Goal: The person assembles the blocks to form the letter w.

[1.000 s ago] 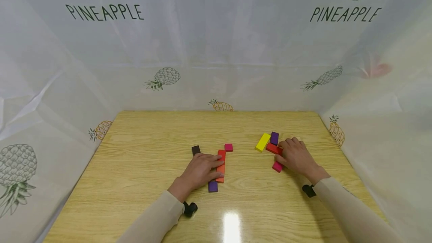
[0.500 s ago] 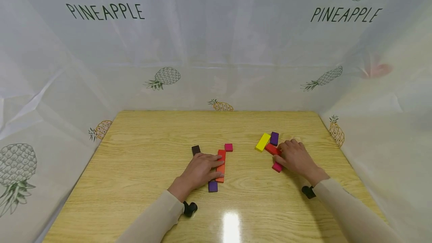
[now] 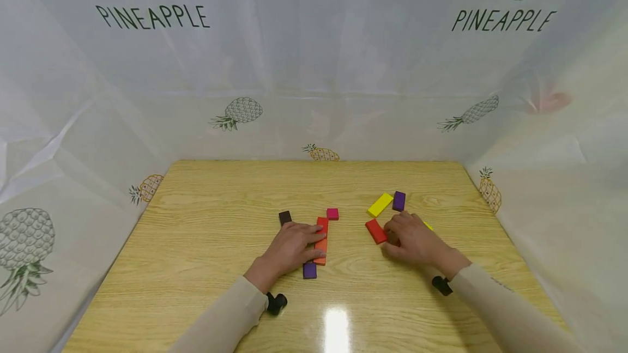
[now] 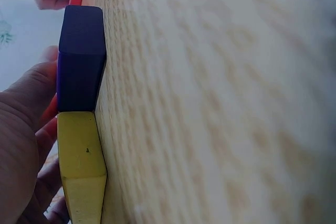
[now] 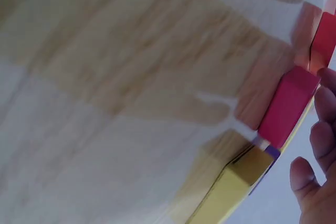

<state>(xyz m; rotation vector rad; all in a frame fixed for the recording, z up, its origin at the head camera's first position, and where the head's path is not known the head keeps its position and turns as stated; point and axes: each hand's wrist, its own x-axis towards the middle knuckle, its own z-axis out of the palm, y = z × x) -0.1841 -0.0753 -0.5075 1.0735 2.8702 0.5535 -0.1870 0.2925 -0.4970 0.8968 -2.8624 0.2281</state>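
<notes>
In the head view my left hand (image 3: 290, 247) rests with its fingertips on a red block (image 3: 321, 222) and an orange block (image 3: 320, 259), laid end to end. A purple block (image 3: 309, 271) lies by its thumb. The left wrist view shows a yellow block (image 4: 84, 156) beside the hand, hidden in the head view. My right hand (image 3: 416, 239) has its relaxed fingertips against the right side of another red block (image 3: 376, 231). A pink block (image 5: 289, 106), hidden from the head view, lies near those fingers in the right wrist view.
A yellow block (image 3: 380, 205) and a purple block (image 3: 399, 201) lie beyond my right hand. Another yellow block (image 3: 428, 225) shows partly behind it. A dark block (image 3: 285, 217) and a small pink block (image 3: 332, 214) lie near the left hand. Pineapple-print sheeting (image 3: 314, 70) surrounds the wooden table (image 3: 221, 189).
My right hand has moved left and nearer, and the red block has slid the same way. The far yellow block has shifted slightly; another now shows behind the hand. The left hand stays put.
</notes>
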